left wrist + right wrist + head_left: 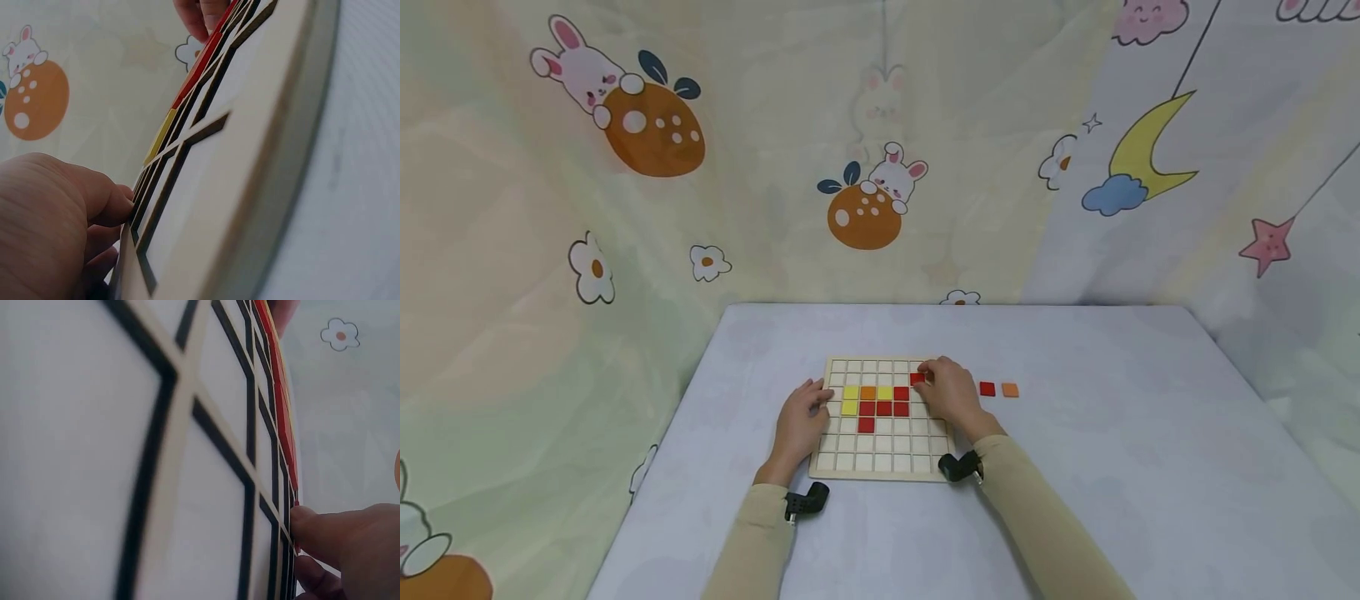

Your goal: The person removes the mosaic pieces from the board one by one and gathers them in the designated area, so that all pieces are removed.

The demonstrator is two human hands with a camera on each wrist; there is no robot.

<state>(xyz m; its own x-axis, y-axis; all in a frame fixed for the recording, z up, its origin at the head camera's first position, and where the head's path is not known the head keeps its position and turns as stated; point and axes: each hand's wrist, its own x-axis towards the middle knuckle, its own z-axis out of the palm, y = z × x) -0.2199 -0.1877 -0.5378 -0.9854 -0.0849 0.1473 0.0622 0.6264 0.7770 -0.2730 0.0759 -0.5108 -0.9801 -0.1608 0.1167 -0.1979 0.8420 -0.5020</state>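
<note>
A square wooden grid board [880,477] lies on the table with several red tiles [883,408], yellow tiles [850,400] and an orange tile [868,392] set in its cells. My left hand [799,423] grips the board's left edge, its thumb over the frame in the left wrist view. At the upper right of the grid, my right hand [953,392] pinches a red tile [917,378] between thumb and fingers. That tile sits over a cell one row above the other red ones. In the right wrist view the thumb [319,531] partly covers it.
To the right of the board lie a loose red tile [987,389] and a loose orange tile [1011,390], side by side. The white table [1112,467] ends at a patterned cloth [775,167] behind and on the left.
</note>
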